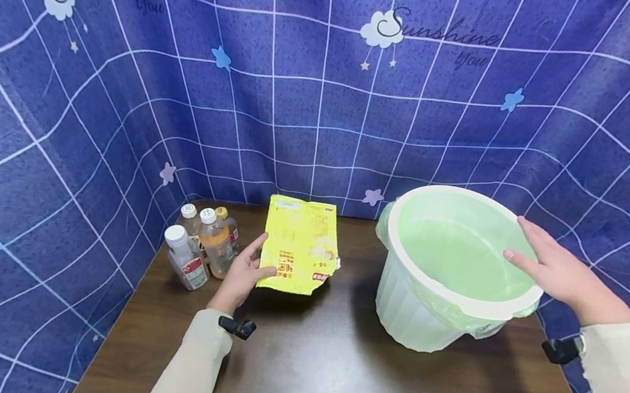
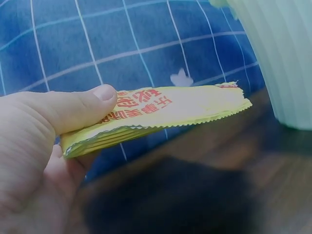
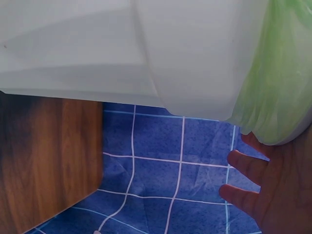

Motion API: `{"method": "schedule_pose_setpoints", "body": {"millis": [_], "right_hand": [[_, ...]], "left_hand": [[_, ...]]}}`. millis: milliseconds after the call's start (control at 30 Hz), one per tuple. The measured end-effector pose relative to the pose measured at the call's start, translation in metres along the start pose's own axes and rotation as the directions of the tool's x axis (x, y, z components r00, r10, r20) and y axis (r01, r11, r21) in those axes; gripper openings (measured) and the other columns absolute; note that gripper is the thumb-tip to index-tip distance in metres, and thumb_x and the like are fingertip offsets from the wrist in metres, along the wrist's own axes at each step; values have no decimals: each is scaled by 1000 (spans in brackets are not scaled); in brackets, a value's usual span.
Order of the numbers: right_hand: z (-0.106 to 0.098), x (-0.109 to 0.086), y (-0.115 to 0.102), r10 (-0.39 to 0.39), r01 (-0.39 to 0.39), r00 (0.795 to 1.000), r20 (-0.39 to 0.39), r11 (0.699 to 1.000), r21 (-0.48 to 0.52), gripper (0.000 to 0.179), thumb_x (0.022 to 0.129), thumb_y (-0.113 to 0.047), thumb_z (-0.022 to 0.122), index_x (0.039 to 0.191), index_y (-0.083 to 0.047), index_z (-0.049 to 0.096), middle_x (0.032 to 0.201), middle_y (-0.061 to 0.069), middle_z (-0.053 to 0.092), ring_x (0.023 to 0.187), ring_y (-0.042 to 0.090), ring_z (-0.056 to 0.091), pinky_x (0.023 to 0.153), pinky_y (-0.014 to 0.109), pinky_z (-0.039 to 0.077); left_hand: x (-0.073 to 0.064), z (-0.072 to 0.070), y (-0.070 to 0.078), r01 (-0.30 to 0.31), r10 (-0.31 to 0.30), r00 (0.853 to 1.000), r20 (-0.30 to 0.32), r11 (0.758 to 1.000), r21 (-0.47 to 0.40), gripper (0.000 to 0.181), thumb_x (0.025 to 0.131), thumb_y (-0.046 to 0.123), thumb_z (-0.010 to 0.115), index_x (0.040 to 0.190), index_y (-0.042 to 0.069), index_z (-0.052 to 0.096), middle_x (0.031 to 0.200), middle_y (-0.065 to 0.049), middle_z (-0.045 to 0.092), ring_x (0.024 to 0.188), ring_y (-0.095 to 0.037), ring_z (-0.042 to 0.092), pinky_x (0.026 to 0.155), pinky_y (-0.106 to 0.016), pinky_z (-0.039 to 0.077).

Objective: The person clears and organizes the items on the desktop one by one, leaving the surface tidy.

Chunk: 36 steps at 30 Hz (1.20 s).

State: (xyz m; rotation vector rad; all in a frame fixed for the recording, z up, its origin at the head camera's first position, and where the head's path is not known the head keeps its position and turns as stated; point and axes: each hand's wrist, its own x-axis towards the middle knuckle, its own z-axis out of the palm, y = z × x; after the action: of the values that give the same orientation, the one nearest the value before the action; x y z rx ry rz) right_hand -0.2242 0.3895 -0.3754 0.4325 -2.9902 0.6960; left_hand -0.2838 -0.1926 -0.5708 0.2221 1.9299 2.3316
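My left hand [image 1: 244,272] holds a yellow snack bag [image 1: 299,241] by its left edge. In the left wrist view the thumb lies on top of the bag [image 2: 161,107], with fingers beneath. The bag is raised above the table, red print showing, its lower right corner ragged. At the right rim of a pale green bin [image 1: 409,304] is my right hand [image 1: 556,264], its thumb over the inside. Beyond a green liner [image 3: 280,78], fingers of the right hand [image 3: 278,185] extend loosely outside the bin, apart from one another.
Left of the left hand stand several bottles: a white one [image 1: 185,259], an orange-labelled one [image 1: 216,242] and others behind. They sit on a dark wooden table [image 1: 313,384]. A blue patterned curtain [image 1: 328,104] surrounds the table's back and sides.
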Motion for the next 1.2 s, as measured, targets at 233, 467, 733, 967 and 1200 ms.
{"method": "schedule_pose_setpoints", "body": {"millis": [233,467,733,967,1200], "right_hand": [[0,-1,1,-1,1,1000,0,1000,-2,80,104,-35,52,160,3,9,160,36,15,146,56,16,116,69,15],[0,-1,1,20,-20,1000,14,1000,6,82,104,-38,52,160,1,8,161,35,13,146,55,14,114,72,16],[-1,-2,0,18,-18,1000,15,1000,7,82,104,-38,52,160,2,8,161,35,13,146,55,14,113,72,17],[-1,-2,1,33,-33,999,26,999,-2,82,104,-40,51,161,0,7,162,34,12,146,55,14,112,73,18],[0,0,4,31,-31,999,30,999,-10,83,104,-40,51,161,-1,6,162,34,11,146,55,14,112,73,18]], "left_hand": [[14,18,27,-61,61,998,1,998,12,89,86,-17,68,159,22,34,158,-13,32,110,-20,67,82,-34,60],[27,31,47,-114,114,993,20,993,13,89,86,-17,68,159,21,34,162,-11,26,109,-19,67,82,-31,60],[39,48,69,-173,174,984,46,985,-15,88,86,-16,69,158,19,34,161,-7,30,109,-17,67,82,-30,60],[48,68,98,-217,218,976,19,976,-34,87,86,-15,70,158,18,34,164,-7,25,110,-20,65,83,-28,59],[57,91,123,-250,253,967,12,963,-97,88,84,-21,67,158,14,34,159,-13,29,107,-19,65,82,-27,59]]}}
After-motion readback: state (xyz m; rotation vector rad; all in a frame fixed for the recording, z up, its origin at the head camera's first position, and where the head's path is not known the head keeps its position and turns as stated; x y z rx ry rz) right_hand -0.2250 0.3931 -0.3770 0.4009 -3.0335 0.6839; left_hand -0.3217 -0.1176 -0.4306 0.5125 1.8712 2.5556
